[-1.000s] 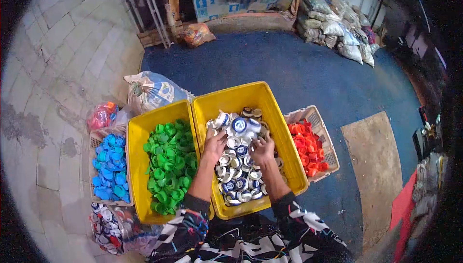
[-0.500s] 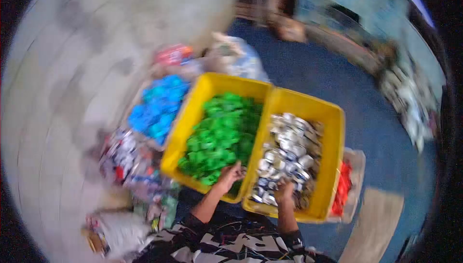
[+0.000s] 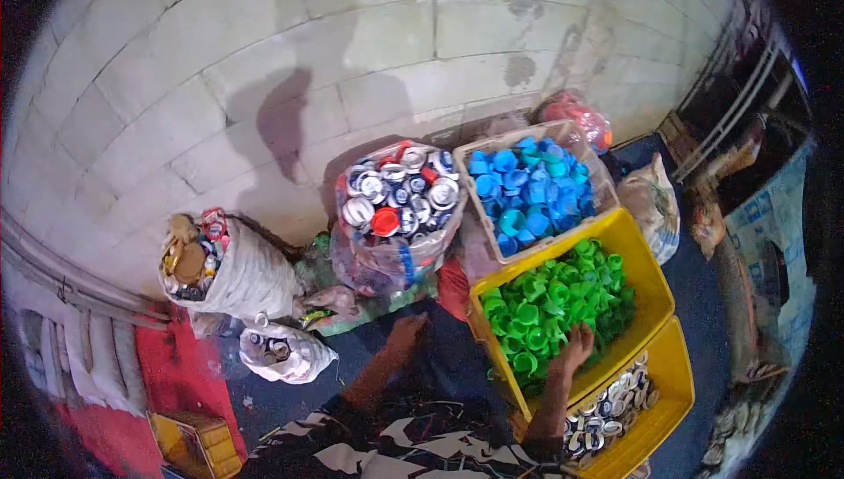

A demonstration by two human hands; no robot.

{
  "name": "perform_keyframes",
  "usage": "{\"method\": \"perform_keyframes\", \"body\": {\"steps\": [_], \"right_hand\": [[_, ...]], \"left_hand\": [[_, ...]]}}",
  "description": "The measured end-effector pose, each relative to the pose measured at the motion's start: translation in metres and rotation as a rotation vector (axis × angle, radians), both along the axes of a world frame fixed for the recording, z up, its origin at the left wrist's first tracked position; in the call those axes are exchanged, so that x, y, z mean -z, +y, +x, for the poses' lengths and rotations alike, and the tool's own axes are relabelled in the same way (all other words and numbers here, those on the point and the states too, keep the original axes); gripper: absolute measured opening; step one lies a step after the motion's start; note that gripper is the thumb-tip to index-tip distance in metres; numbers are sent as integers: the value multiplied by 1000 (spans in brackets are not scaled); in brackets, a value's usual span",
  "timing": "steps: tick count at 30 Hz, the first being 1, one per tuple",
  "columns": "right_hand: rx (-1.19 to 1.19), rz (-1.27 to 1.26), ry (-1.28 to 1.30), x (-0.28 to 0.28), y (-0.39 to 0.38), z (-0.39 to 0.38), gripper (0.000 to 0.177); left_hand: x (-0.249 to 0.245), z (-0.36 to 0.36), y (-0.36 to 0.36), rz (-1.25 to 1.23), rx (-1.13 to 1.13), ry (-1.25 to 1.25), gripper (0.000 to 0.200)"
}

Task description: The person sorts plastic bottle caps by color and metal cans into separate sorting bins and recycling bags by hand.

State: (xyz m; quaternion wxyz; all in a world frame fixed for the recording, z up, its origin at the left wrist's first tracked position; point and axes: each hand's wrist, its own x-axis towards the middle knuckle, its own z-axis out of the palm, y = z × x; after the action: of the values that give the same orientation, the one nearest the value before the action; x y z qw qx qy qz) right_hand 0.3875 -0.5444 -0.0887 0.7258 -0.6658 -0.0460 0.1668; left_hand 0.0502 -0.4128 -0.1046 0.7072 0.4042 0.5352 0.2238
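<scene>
My left hand [image 3: 408, 335] is held out over the dark floor, its fingers stretched and nothing visible in them. It is near a clear bag [image 3: 396, 255] heaped with white, blue and red caps. Above the front of a yellow bin of green caps [image 3: 536, 312] is my right hand [image 3: 573, 349], its fingers bent but apart, and I see nothing in it. White and silvery caps [image 3: 615, 409] lie in the adjoining yellow bin [image 3: 673, 391]. A small pale cap [image 3: 261, 319] shows at the mouth of a small white bag [image 3: 303, 360].
A crate [image 3: 607, 189] of blue caps stands behind the green ones. A large white sack [image 3: 255, 277] of mixed caps leans by the block wall [image 3: 378, 48]. Further left are a red mat [image 3: 189, 373] and a yellow crate [image 3: 198, 444].
The view has swung left toward the wall and bags. My left hand has left the green caps and reaches out leftward. My right hand has come up from the white caps.
</scene>
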Motion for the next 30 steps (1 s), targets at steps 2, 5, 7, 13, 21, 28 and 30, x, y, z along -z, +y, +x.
{"method": "perform_keyframes", "body": {"steps": [2, 5, 7, 13, 21, 28, 30], "right_hand": [[-223, -80, -48, -14, 46, -33, 22], [-514, 34, -276, -7, 114, -90, 23], [-694, -120, -513, -32, 143, -139, 21], [-1073, -222, -1082, 14, 244, -205, 26], [-1081, -284, -1637, 23, 355, -234, 33], [-1269, -292, -1258, 31, 381, -211, 24], [-1217, -131, -1058, 35, 386, -195, 30]], "left_hand": [[21, -34, 14, 126, -56, 22, 37], [71, -76, 29, 429, -121, 9, 33], [72, -95, 39, 593, -142, 41, 31], [37, -103, 68, 38, -417, -51, 25], [25, -102, 63, 49, -551, 96, 27], [0, -90, 96, 186, -554, 102, 29], [-3, -83, 113, 260, -519, 110, 30]]}}
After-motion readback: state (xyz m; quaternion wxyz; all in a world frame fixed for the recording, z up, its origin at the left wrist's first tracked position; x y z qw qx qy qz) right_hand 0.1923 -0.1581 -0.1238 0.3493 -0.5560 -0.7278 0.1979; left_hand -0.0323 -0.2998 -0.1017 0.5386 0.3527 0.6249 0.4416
